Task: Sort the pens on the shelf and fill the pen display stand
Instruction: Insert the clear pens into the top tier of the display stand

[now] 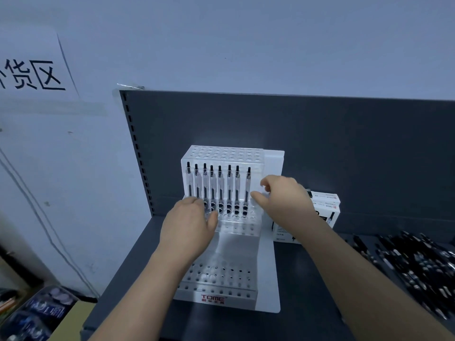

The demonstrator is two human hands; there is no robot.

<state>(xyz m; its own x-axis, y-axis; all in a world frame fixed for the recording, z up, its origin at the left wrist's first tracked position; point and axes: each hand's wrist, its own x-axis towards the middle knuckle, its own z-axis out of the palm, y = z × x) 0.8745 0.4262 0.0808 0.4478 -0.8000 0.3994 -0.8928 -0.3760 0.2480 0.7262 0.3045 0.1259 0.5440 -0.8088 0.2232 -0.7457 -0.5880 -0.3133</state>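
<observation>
- A white and clear stepped pen stand (268,267) is set on the dark grey shelf (138,267), with a red label on its lowest front step.
- A loose heap of black pens (418,267) is spread on the shelf to the right, well apart from the stand.
- The left hand (189,225) is laid on the stand's middle step, fingers fairly straight and relaxed, with nothing gripped.
- Eight clear pens (219,188) with black tips are stood upright in one row of holes just beyond that hand.
- The right hand (283,198) is held just beside the rightmost pen, fingers curled and thumb stretched toward it; whether anything is pinched cannot be told.
- White boxes (327,205) are stacked behind the right wrist.
</observation>
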